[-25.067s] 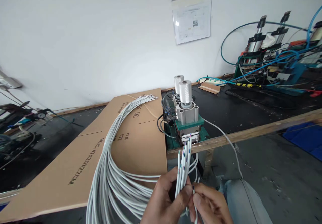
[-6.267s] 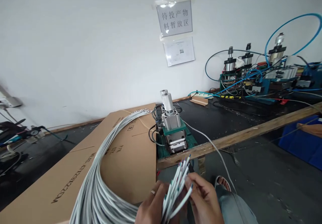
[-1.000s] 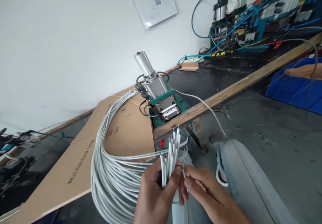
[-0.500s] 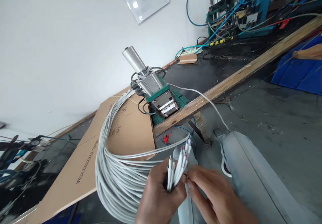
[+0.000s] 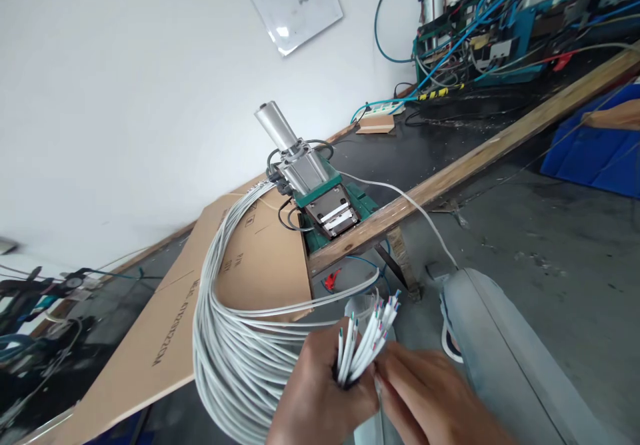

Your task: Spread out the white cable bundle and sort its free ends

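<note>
My left hand [image 5: 320,381] is closed around a bundle of white cables. Their cut ends [image 5: 367,338] stick up out of the fist, with small coloured wire tips showing. Pressed against the left side of the bundle's base, my right hand [image 5: 425,391] has its thumb and fingers pinched together beside the left thumb. Whatever lies in that pinch is hidden. Behind the left hand, the long coil of white cables [image 5: 225,338] loops over a cardboard sheet [image 5: 270,268]. A few separate cables run above the fist and end near the table edge.
A green machine with a silver cylinder [image 5: 305,171] stands at the wooden table edge [image 5: 360,231]. A blue bin [image 5: 590,145] is at the right. Farther back are machines with blue hoses [image 5: 450,38]. My knee [image 5: 505,338] is at the lower right.
The view has shifted slightly, so the table and machine sit a little lower and further right. The bundle's tips lean more to the right. Both hands keep their closed grip.
</note>
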`<state>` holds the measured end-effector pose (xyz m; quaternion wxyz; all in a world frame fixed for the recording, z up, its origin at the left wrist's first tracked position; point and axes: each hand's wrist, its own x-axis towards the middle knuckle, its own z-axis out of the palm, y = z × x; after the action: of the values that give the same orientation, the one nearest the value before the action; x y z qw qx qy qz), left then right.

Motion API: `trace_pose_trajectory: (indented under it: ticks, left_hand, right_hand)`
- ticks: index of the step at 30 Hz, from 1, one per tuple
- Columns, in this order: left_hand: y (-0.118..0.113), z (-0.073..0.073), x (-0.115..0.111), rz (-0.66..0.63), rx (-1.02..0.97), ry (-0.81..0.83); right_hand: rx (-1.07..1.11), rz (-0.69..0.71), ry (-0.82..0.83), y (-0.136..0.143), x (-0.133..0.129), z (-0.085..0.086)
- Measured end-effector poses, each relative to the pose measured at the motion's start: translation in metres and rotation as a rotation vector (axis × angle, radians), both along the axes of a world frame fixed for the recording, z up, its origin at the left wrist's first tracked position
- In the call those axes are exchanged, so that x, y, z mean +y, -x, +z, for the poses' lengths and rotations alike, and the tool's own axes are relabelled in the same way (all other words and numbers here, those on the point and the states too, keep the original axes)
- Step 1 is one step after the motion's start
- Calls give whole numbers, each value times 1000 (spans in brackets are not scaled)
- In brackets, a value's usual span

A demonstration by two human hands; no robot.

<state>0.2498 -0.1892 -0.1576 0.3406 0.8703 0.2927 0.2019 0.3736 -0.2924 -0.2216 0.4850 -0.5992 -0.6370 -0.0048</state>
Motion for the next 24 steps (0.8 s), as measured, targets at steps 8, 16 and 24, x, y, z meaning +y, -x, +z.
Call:
trace_pose_trajectory:
  ticks: [8,16,24]
  left_hand:
    - [0,0,-2,-48,-61,-93]
    - [0,13,-9,-26,-213,361]
    - [11,10,-20,182,-261,722]
  right_hand:
    - [-28,50,-75,-1,4,-13]
    - [473,324,10,2,9,-5]
    - [1261,494,103,39,20,-16]
